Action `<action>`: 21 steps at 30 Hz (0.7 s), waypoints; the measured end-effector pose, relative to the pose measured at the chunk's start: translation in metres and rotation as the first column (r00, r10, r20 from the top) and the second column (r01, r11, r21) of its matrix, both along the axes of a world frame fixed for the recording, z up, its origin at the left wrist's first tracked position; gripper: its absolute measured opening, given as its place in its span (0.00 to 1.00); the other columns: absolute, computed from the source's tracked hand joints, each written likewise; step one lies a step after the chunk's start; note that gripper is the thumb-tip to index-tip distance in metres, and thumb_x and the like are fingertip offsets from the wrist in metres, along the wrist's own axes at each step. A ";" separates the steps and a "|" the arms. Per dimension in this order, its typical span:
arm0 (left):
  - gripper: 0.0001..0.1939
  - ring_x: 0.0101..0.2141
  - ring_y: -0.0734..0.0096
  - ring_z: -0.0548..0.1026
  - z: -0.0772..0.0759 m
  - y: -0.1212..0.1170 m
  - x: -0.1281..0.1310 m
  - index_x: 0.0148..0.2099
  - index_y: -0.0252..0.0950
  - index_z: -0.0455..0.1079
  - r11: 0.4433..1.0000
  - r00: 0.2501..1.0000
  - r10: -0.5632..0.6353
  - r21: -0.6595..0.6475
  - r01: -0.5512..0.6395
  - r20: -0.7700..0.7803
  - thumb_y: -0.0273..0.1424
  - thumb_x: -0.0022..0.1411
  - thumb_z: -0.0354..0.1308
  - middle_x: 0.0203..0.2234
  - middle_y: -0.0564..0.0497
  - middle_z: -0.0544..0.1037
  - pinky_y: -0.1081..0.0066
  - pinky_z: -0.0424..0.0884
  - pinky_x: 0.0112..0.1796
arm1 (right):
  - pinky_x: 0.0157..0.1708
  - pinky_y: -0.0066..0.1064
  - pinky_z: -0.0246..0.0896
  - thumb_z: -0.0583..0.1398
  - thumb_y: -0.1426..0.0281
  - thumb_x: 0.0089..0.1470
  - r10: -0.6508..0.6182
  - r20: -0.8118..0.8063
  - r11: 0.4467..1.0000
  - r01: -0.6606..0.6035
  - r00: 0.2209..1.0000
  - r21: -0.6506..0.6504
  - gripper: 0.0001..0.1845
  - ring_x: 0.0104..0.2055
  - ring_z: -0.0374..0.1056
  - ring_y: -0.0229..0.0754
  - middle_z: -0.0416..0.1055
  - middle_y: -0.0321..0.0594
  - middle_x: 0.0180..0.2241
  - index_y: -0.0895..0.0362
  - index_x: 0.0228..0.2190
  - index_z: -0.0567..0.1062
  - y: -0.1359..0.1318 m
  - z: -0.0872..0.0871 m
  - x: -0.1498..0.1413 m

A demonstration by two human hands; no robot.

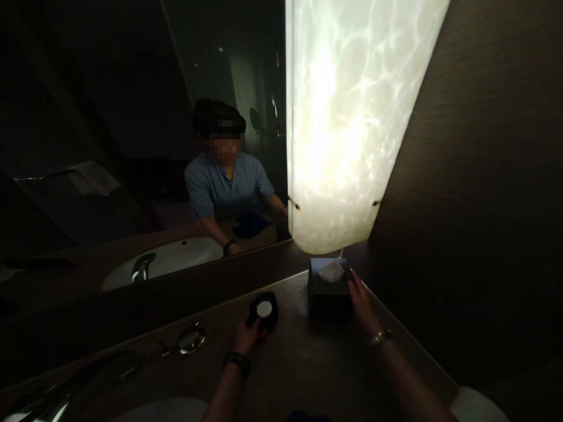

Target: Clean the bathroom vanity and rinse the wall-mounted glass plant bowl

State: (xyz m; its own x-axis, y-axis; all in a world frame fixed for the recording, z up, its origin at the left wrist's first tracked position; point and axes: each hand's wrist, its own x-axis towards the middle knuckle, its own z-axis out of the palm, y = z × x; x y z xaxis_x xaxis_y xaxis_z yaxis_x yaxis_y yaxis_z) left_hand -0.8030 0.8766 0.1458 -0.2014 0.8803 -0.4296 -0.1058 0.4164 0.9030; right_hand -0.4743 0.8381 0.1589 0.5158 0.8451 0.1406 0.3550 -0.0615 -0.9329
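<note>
My left hand (247, 335) holds a small dark dish with a white round object in it (264, 309), low over the dark vanity counter (303, 363). A dark band sits on that wrist. My right hand (361, 303) rests against the right side of a dark tissue box (329, 291) with a white tissue sticking up from its top. A metal bracelet or watch shows on the right wrist. The box stands at the back of the counter, under a glowing wall lamp.
A lit marbled lamp panel (347, 117) rises above the box. A mirror (132, 146) on the left reflects a person in a blue shirt. A chrome faucet (53, 398), a round metal knob (191, 339) and a white basin (167, 409) lie left.
</note>
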 end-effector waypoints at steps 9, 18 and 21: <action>0.28 0.20 0.76 0.76 -0.007 0.030 0.010 0.63 0.21 0.61 0.999 0.998 -0.028 -0.018 0.027 -0.053 0.17 0.61 0.57 0.56 0.26 0.70 0.75 0.74 0.22 | 0.70 0.46 0.42 0.46 0.49 0.58 0.071 -0.226 0.997 -0.079 0.972 -0.025 0.43 0.71 0.45 0.47 0.46 0.47 0.70 0.61 0.66 0.48 0.007 0.009 -0.086; 0.29 0.19 0.80 0.74 -0.001 0.031 0.011 0.65 0.23 0.59 0.997 0.996 -0.075 -0.018 0.074 -0.055 0.17 0.62 0.56 0.57 0.28 0.69 0.76 0.74 0.23 | 0.71 0.46 0.42 0.46 0.49 0.59 0.137 -0.161 0.988 -0.146 0.977 -0.051 0.43 0.72 0.44 0.47 0.46 0.50 0.70 0.64 0.66 0.51 -0.034 0.030 -0.073; 0.32 0.20 0.78 0.74 0.007 0.025 0.004 0.68 0.24 0.53 0.993 0.987 -0.115 -0.032 0.112 -0.115 0.21 0.64 0.55 0.56 0.27 0.69 0.73 0.75 0.23 | 0.69 0.50 0.46 0.53 0.56 0.59 0.128 0.283 0.991 -0.135 0.951 0.004 0.33 0.69 0.50 0.48 0.54 0.46 0.67 0.55 0.62 0.61 -0.122 0.020 -0.012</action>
State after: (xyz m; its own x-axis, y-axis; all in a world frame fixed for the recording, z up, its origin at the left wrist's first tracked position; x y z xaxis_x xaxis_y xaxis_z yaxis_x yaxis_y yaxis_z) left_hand -0.7986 0.9012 0.1526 -0.1507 0.8894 -0.4316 0.0484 0.4427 0.8954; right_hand -0.4860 0.7162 0.1790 0.3369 0.8975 0.2845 0.6068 0.0240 -0.7945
